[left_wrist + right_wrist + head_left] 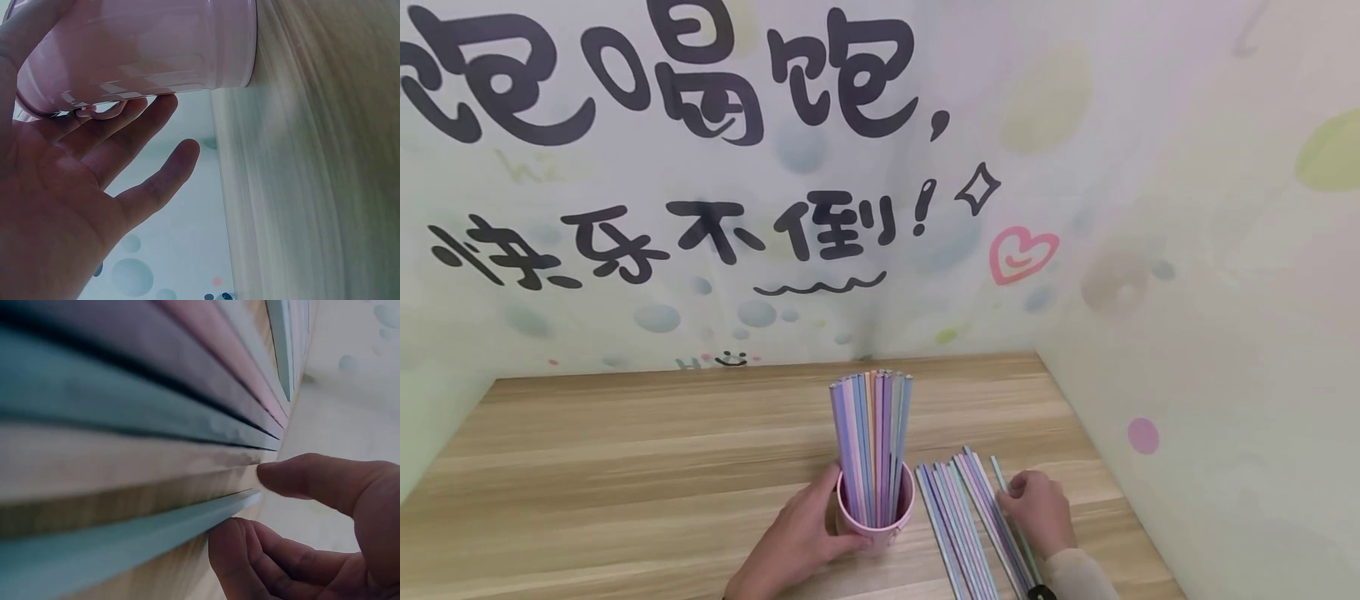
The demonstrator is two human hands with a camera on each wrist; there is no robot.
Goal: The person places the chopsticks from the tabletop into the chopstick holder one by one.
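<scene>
One pale-green stick (137,536) lies right of the loose sticks (957,533), my right hand (1041,512) straddling it, narrowly parted; my left hand (801,533) grips the pink cup (150,50). Pick-up seems in hand, needing a pinch.

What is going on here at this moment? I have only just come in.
A person's left hand holds a pink cup with a bundle of pastel chopsticks standing in it. The right hand is at a pale blue-green chopstick, the outermost on the right, with thumb and fingers parted around it near its far end. More chopsticks lie between that one and the cup on the wood-grain table.
</scene>
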